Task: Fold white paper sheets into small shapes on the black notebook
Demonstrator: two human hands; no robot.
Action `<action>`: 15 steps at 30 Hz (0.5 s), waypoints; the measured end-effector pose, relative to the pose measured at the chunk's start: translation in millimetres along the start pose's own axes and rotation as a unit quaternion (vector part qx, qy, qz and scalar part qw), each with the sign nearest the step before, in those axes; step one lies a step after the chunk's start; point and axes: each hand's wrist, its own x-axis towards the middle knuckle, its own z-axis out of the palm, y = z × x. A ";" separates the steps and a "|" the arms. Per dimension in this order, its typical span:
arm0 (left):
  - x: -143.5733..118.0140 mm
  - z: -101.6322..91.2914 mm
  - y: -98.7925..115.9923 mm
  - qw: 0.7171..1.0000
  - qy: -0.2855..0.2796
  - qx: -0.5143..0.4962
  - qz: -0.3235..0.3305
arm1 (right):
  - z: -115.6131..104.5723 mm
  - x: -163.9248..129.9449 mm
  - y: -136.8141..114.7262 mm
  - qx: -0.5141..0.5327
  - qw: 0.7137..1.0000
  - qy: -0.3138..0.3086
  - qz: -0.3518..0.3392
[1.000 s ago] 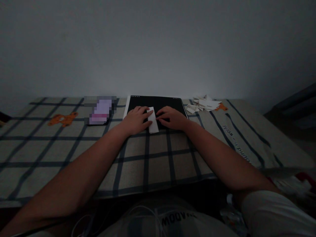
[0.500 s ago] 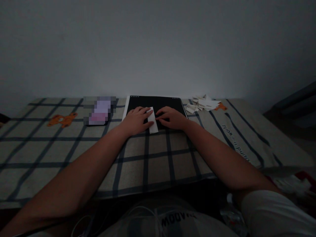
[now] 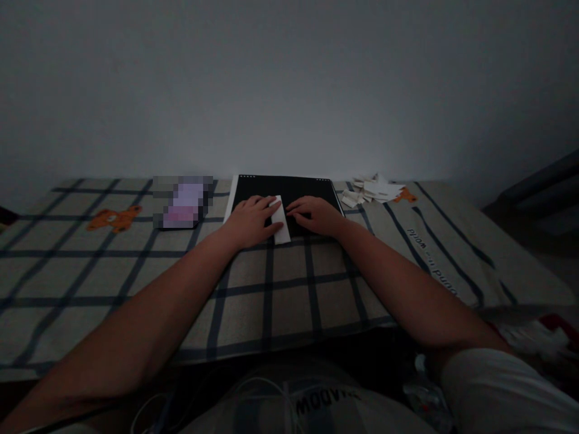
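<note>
A narrow folded strip of white paper (image 3: 283, 234) lies on a black sheet or pad (image 3: 283, 185), its near end reaching past the pad's front edge. My left hand (image 3: 251, 222) rests flat over the strip's left side, fingers spread, with fingertips and thumb on the paper. Just right of the strip is my right hand (image 3: 319, 216), fingers bent and the tips drawn close together by the paper's edge. Whether anything is between those right fingertips is too dark to make out.
A checked cloth (image 3: 244, 313) covers the table, which meets a plain wall (image 3: 289, 90). A phone (image 3: 184, 205), partly blurred out, lies at the left. Several white paper pieces (image 3: 375, 190) are heaped at the right. A clear bottle (image 3: 425, 392) is below the table's near edge.
My right fingertips have drawn slightly closer together beside the strip. The left hand and the paper stay almost in the same place.
</note>
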 end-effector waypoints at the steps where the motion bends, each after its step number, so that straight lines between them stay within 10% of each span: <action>1: 0.0 0.2 0.2 1.000 0.001 0.000 0.001 | -0.3 0.0 0.0 0.000 1.000 -0.001 0.002; 15: 0.0 1.2 -0.8 1.000 0.007 -0.011 0.003 | 0.2 0.7 -1.6 0.006 1.000 0.000 -0.007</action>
